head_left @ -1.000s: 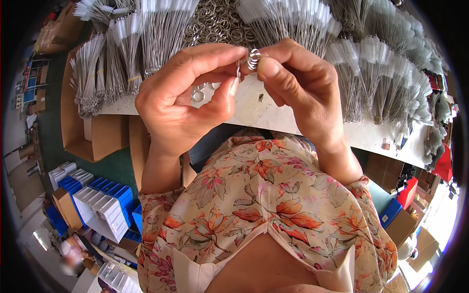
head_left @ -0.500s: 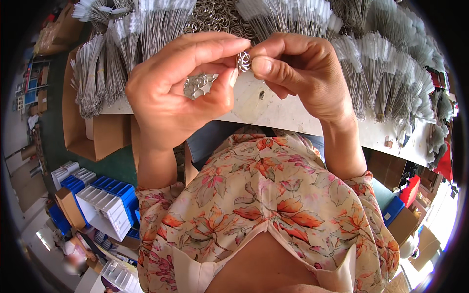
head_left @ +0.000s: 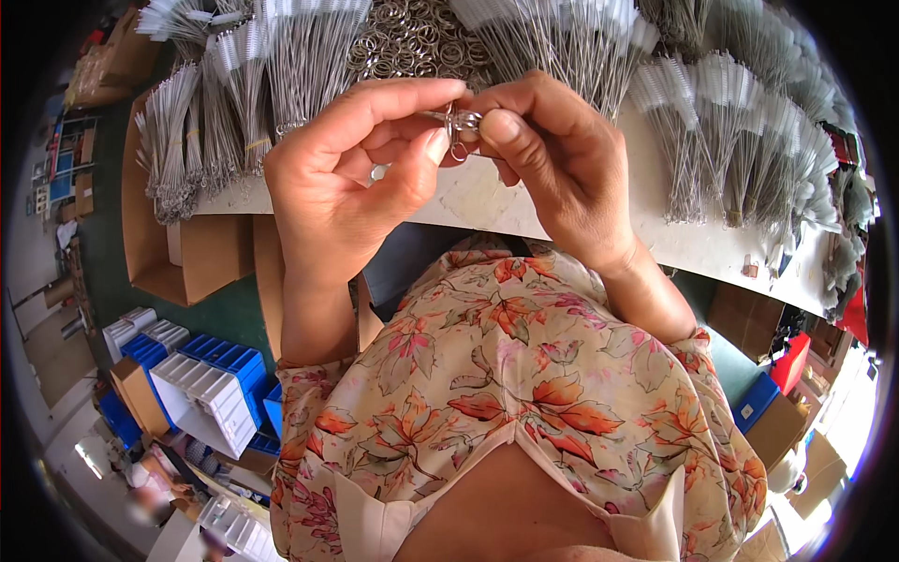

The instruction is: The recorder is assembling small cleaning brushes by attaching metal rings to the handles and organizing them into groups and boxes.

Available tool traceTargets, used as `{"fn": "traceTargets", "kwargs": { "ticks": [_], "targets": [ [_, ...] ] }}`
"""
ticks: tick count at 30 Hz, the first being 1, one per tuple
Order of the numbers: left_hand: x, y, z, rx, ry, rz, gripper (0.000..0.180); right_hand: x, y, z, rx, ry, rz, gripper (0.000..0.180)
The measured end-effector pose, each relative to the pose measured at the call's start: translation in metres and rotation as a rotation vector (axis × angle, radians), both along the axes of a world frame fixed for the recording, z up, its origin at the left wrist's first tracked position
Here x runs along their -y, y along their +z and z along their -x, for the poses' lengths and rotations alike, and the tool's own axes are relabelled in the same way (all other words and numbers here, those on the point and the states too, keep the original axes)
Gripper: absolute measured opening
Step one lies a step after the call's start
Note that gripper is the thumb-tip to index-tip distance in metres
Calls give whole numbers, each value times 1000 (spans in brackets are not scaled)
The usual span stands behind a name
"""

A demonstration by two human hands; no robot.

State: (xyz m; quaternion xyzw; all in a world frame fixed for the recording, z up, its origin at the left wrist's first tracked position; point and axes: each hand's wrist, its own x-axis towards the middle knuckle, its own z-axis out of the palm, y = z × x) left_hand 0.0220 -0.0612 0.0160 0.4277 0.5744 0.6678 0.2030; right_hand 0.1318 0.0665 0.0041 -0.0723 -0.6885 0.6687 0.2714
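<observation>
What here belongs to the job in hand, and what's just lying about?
Likely job:
held shiny silver metal rings
heaped round silvery metal rings
perhaps thin grey wire brushes with white bristles

Likely lying about:
brown cardboard box
blue and white plastic bins

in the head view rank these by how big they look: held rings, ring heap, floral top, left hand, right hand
Largest to smallest:
1. Floral top
2. Left hand and right hand, too alike to rank
3. Ring heap, as far as the frame shows it
4. Held rings
</observation>
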Motion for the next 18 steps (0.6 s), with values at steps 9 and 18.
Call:
{"fn": "traceTargets", "kwargs": {
  "ticks": [9, 18],
  "targets": [
    [1, -6, 1, -45, 31, -6, 27, -1, -5, 0, 116, 75, 156, 12],
    [3, -12, 0, -45, 30, 36, 27, 4, -14, 2, 10, 82, 186, 12]
  ]
}}
